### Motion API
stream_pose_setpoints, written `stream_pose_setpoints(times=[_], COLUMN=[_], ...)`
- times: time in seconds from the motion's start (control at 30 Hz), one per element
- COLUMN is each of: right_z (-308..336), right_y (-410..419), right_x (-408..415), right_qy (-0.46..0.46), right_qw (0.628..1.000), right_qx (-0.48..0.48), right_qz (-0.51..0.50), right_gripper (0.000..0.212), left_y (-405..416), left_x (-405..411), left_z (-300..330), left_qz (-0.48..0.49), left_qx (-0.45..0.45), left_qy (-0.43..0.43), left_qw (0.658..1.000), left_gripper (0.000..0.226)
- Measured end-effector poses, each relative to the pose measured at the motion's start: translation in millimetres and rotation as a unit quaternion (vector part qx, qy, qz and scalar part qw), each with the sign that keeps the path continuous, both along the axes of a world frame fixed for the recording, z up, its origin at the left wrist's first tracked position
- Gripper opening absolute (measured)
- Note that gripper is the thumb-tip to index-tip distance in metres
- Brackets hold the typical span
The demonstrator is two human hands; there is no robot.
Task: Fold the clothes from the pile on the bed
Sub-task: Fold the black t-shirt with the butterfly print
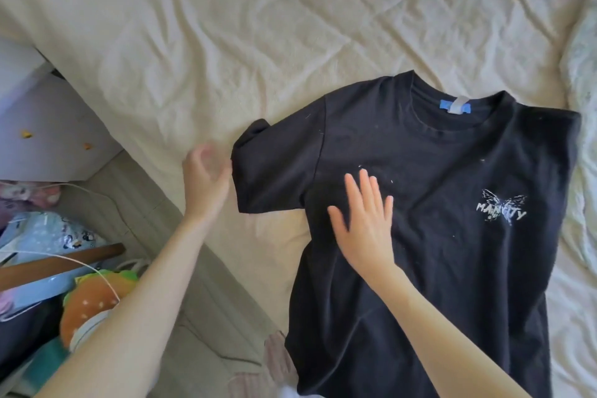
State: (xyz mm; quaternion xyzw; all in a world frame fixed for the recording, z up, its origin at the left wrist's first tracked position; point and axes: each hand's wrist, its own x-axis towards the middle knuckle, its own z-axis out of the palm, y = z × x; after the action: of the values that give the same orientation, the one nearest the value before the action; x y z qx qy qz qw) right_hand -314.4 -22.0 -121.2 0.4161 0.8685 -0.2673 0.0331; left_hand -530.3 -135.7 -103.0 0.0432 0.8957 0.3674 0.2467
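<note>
Shirt: soft, light, limp; take it by the sleeve hem.
Right hand: fingers straight, flat on shirt.
Left hand: blurred, seemingly loosely curled at sleeve, holding nothing.

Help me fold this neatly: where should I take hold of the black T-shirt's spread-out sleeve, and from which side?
Probably grip the cuff edge of the black cotton T-shirt's outstretched sleeve, coming from the left where the left hand already is. That hem lies free on the cream bedspread, while the right hand pins the chest flat.

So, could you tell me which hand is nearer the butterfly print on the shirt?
Right. The right hand lies flat on the shirt's chest beside the print; the left hand is past the sleeve.
</note>
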Motion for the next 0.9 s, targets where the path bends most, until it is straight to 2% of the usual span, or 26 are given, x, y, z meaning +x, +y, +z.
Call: stream_pose_setpoints(times=[0.03,0.07,0.13,0.17,0.23,0.3,0.33,0.4,0.47,0.53,0.57,0.63,0.67,0.73,0.8,0.83,0.9], right_z=[1,2,-1,-4,-10,-18,-22,-26,-27,-25,-22,-16,-13,-7,-5,-6,-9], right_y=[-6,-13,-24,-28,-33,-33,-33,-32,-33,-37,-39,-43,-46,-53,-60,-62,-63], right_x=[-8,-16,-32,-39,-50,-60,-65,-74,-79,-78,-76,-70,-68,-67,-71,-74,-82], right_qy=[0.018,0.034,0.040,0.028,-0.025,-0.061,-0.066,-0.074,-0.059,-0.024,0.001,0.064,0.091,0.127,0.131,0.120,0.065], right_qw=[0.997,0.989,0.965,0.955,0.939,0.930,0.929,0.927,0.931,0.941,0.947,0.958,0.962,0.969,0.974,0.976,0.975], right_qx=[0.043,0.080,0.128,0.141,0.162,0.179,0.181,0.183,0.183,0.165,0.161,0.164,0.163,0.144,0.122,0.118,0.125], right_qz=[0.058,0.118,0.223,0.260,0.302,0.315,0.316,0.318,0.311,0.294,0.279,0.228,0.199,0.155,0.137,0.139,0.172], right_gripper=[0.061,0.064,0.071,0.074,0.076,0.072,0.070,0.067,0.064,0.062,0.061,0.055,0.052,0.044,0.036,0.037,0.050], left_y=[12,25,48,56,65,69,68,65,59,52,49,48,47,48,49,47,40], left_x=[-15,-29,-49,-56,-64,-69,-70,-74,-78,-83,-85,-83,-82,-81,-81,-82,-86], left_z=[1,1,-1,-3,-8,-11,-12,-13,-14,-11,-7,3,8,17,19,17,11], left_qz=[-0.133,-0.266,-0.466,-0.521,-0.556,-0.546,-0.546,-0.570,-0.586,-0.571,-0.543,-0.446,-0.394,-0.335,-0.316,-0.307,-0.280], left_qx=[-0.002,-0.013,-0.070,-0.101,-0.124,-0.097,-0.096,-0.137,-0.173,-0.134,-0.088,0.005,0.043,0.090,0.099,0.091,0.073], left_qy=[0.087,0.140,0.159,0.149,0.138,0.141,0.143,0.141,0.139,0.130,0.095,-0.036,-0.087,-0.105,-0.110,-0.113,-0.125], left_qw=[0.987,0.954,0.868,0.834,0.810,0.820,0.820,0.798,0.779,0.799,0.829,0.894,0.914,0.932,0.937,0.941,0.949], left_gripper=[0.048,0.055,0.060,0.056,0.045,0.038,0.039,0.045,0.040,0.023,0.014,0.012,0.016,0.020,0.019,0.016,0.011])
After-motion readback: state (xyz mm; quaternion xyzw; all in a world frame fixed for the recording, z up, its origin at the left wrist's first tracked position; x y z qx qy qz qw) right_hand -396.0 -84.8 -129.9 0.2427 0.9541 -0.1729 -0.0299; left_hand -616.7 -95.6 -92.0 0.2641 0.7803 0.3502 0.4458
